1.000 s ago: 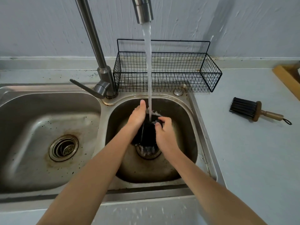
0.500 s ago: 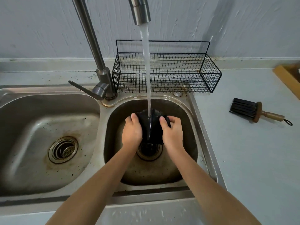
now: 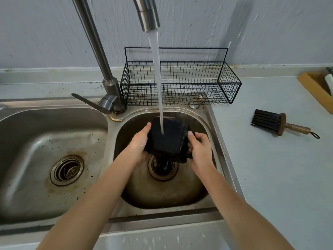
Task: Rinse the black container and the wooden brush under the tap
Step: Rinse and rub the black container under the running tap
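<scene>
We have tipped the container (image 3: pixel 166 139) flatter under the tap (image 3: pixel 147 15) since before, left hand (image 3: pixel 139 143) and right hand (image 3: pixel 199 147) both grasping its sides, brush (image 3: pixel 277 122) unmoved on the desk (image 3: pixel 279 168).

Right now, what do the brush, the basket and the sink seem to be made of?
Brush: turned wood handle, brown, matt; dark bristles, fibre unclear. Basket: thin black wire grid, probably coated metal. Sink: brushed, stained stainless steel, judging by its dull grey sheen.
</scene>
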The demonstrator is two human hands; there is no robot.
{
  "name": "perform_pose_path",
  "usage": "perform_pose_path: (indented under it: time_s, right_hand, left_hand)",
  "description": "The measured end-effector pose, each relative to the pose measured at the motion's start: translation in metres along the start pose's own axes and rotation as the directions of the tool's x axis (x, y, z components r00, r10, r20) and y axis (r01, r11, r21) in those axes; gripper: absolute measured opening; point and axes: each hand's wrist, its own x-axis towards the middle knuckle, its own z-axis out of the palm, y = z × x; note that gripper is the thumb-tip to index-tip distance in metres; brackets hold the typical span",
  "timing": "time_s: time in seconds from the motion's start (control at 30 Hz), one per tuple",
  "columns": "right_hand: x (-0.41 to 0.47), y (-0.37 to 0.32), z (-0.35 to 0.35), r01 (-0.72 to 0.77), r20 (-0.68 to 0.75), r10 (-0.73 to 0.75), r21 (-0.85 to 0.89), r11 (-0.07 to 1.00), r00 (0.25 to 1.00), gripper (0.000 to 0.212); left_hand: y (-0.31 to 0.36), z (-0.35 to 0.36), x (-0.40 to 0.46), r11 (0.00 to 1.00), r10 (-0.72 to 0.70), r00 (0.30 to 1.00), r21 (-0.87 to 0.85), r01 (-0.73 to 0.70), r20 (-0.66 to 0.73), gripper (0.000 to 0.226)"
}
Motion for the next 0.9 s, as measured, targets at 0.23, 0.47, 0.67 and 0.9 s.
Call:
perform_pose_path:
  time_s: [0.23, 0.47, 0.67, 0.9]
  right_hand:
    - [-0.005, 0.004, 0.002, 0.261, 0.312, -0.163, -0.305, 0.916, 0.936, 0.018]
    - [0.0, 0.002, -0.009, -0.005, 0.378, 0.149, -0.357, 0.934, 0.914, 0.028]
    - [0.003, -0.002, -0.014, 0.157, 0.37, -0.01, -0.369, 0.916, 0.929, 0.014]
    - [0.007, -0.005, -0.019, 0.304, 0.368, -0.154, -0.398, 0.865, 0.917, 0.028]
  left_hand:
    - [0.002, -0.002, -0.003, 0.997, 0.071, 0.988, -0.016, -0.074, -0.135, 0.037]
    - [-0.022, -0.021, 0.001, 0.911, 0.411, 0.912, -0.037, -0.411, -0.008, 0.048]
    - [-0.026, -0.026, -0.01, 0.119, 0.785, 0.548, 0.798, -0.59, 0.288, 0.044]
    - [-0.008, 0.003, -0.036, -0.387, -0.117, 0.818, 0.733, -0.559, 0.563, 0.047]
